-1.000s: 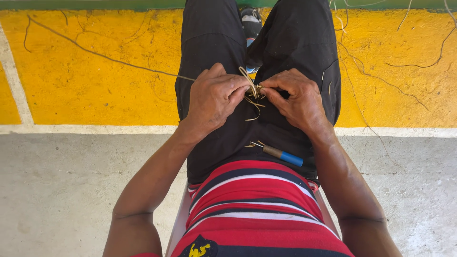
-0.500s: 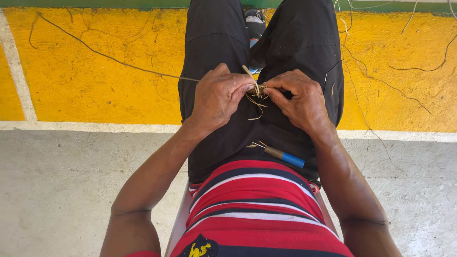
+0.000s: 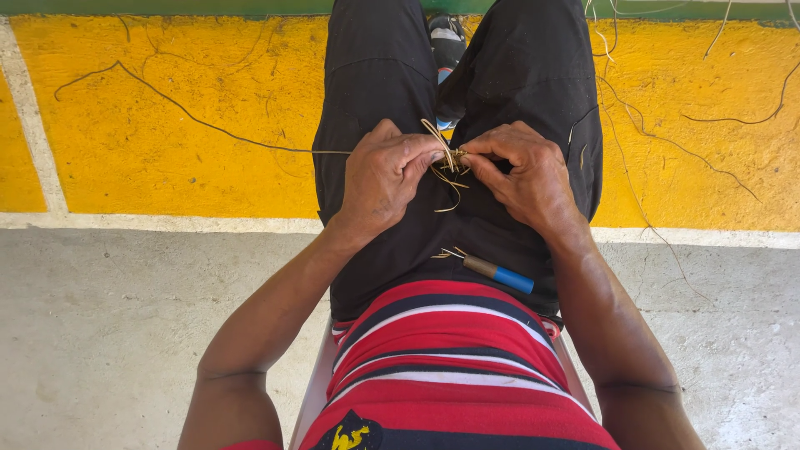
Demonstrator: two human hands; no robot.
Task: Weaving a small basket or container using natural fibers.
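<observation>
Head view, straw knot (image 3: 450,162) pinched between hands

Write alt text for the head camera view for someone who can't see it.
Seen from above, a seated person's left hand and right hand pinch a small knot of tan fibre strands over a lap in black trousers. A blue-handled tool lies on the lap; a long strand trails left across the yellow-painted floor.

No packages, labels, signs or screens appear in view.
</observation>
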